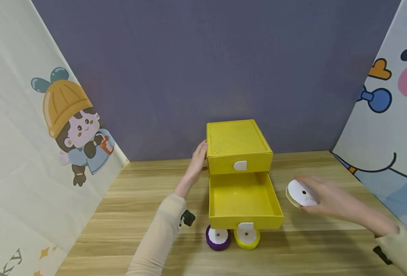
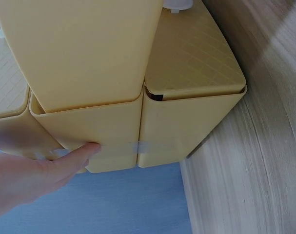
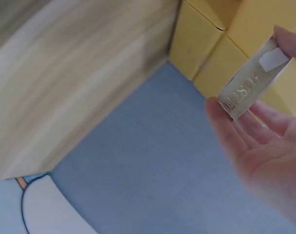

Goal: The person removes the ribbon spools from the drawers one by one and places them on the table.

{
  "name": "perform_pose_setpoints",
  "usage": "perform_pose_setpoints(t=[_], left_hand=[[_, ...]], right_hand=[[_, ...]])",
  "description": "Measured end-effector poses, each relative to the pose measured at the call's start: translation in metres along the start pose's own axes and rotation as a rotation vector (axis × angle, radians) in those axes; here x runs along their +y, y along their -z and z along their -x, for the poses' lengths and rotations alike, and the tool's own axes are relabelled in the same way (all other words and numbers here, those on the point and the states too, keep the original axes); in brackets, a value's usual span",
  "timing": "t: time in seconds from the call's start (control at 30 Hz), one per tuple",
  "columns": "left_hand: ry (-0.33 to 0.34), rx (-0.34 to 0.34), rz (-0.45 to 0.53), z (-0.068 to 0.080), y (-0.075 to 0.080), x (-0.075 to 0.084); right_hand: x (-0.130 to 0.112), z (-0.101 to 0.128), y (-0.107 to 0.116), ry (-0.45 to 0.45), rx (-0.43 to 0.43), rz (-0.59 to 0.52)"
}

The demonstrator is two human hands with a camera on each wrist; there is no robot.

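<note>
A yellow drawer unit [image 1: 239, 138] stands against the back wall, its top drawer closed and the drawer [image 1: 224, 222] below it pulled out and bare inside. My left hand [image 1: 197, 159] rests on the unit's left side; in the left wrist view, extended fingers of the left hand [image 2: 45, 173] lie along the casing [image 2: 113, 129]. To the right of the pulled-out drawer, my right hand [image 1: 324, 197] holds a beige ribbon spool [image 1: 297, 192] with white discs. The right wrist view shows the spool [image 3: 245, 90] pinched between thumb and fingers, raised lettering on its band.
A purple ribbon spool [image 1: 218, 237] and a yellow ribbon spool [image 1: 247, 238] lie on the wooden table [image 1: 127, 218] at the front of the pulled-out drawer. The grey-blue back wall [image 1: 203, 61] and printed side panels [image 1: 17, 134] enclose the table.
</note>
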State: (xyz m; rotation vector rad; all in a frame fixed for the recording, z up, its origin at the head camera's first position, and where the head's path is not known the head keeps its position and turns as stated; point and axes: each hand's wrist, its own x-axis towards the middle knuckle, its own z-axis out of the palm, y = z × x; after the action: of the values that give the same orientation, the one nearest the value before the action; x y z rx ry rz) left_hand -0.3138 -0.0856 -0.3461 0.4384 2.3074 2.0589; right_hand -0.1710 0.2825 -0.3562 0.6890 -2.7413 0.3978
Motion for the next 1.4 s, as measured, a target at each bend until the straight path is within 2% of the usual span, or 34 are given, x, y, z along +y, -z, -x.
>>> perform_pose_setpoints(t=[0.4, 0.6, 0.73, 0.93, 1.17, 1.4], left_hand=[[0.03, -0.007, 0.004, 0.003, -0.001, 0.0], [0.027, -0.006, 0.019, 0.002, 0.0, 0.001], [0.048, -0.016, 0.04, 0.001, -0.001, 0.001], [0.062, -0.02, 0.056, 0.002, -0.001, 0.002], [0.013, -0.022, 0.035, 0.0, 0.0, 0.0], [0.058, -0.024, 0.051, 0.002, 0.0, 0.002]], right_hand=[[0.014, 0.023, -0.035, -0.017, -0.022, -0.026], [0.01, 0.03, -0.057, -0.031, -0.035, -0.036], [0.006, 0.034, -0.068, -0.043, -0.049, -0.039], [0.001, 0.037, -0.078, -0.041, -0.078, -0.058], [-0.005, 0.037, -0.085, -0.036, -0.114, -0.102], [-0.01, 0.035, -0.091, -0.043, -0.16, -0.106]])
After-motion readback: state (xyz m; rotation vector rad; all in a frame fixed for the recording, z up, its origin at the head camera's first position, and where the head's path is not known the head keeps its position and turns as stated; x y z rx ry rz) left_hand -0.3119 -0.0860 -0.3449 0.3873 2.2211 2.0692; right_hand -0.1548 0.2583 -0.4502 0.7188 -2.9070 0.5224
